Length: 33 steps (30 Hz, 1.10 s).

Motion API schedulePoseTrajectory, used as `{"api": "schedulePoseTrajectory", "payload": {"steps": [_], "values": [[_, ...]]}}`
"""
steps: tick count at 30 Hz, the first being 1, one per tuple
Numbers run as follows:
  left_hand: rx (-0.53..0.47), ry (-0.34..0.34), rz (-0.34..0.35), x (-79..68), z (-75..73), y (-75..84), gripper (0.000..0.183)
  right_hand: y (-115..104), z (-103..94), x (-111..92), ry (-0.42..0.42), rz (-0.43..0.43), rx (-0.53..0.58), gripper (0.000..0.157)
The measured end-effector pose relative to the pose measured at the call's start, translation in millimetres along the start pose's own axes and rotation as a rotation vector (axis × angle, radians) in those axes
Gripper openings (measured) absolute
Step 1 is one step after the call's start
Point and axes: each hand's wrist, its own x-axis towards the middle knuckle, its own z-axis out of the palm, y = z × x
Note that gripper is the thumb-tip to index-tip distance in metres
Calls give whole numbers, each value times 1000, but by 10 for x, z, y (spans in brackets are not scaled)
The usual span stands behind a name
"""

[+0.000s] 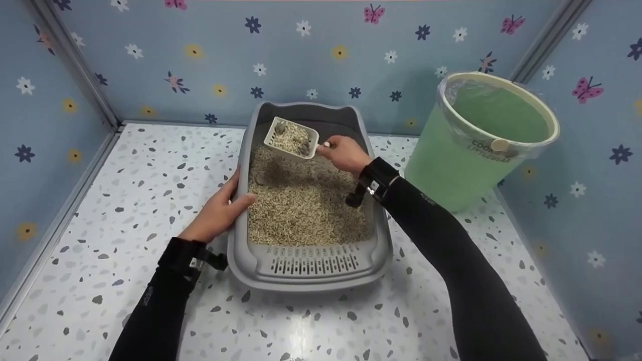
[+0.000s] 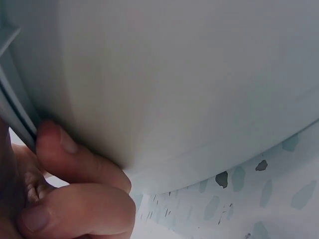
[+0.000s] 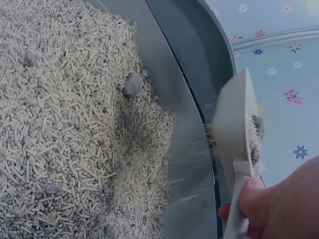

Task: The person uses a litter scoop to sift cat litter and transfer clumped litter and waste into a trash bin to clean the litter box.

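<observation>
A grey litter box [image 1: 316, 283] holds pale pellet litter [image 1: 301, 215]. My right hand [image 1: 346, 153] grips the handle of a white litter scoop [image 1: 316, 138] raised over the far part of the box. Pellets and a few dark grey clumps fill the scoop, and the right wrist view shows blurred pellets falling below the scoop's bowl [image 3: 229, 119]. My left hand [image 1: 215, 210] holds the box's left side, thumb over the rim; in the left wrist view its fingers [image 2: 84, 164] curl beneath the rim against the outer wall. A grey clump [image 3: 133, 84] lies on the litter.
Right of the box stands a green bin [image 1: 444, 160] with a cream rim and a clear plastic liner. Blue flowered panels [image 1: 301, 55] close off the back and both sides. The floor [image 1: 145, 180] is white with speckles. A slotted step [image 1: 313, 260] forms the box's near end.
</observation>
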Motion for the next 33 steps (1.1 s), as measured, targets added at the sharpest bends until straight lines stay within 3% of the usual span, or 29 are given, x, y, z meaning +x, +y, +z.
{"api": "schedulePoseTrajectory", "payload": {"steps": [6, 13, 16, 21, 26, 33], "values": [[0, 0, 12, 9, 11, -7, 85, 0, -7, -118, -27, -39, -113, 31], [7, -15, 31, 28, 5, -4, 83, -54, -59, -475, -34, -76, -114, 30], [7, -10, 25, 33, 2, -2, 83, -96, -116, -648, -25, -51, -121, 29], [18, 6, 6, 19, -17, -2, 84, -190, -203, -842, -85, 14, -90, 30], [0, 5, -2, 8, 2, -17, 83, -187, -237, -902, -111, -9, -100, 31], [-2, -10, -4, 24, 43, -24, 85, -146, -507, -1173, -166, 15, -153, 26]]}}
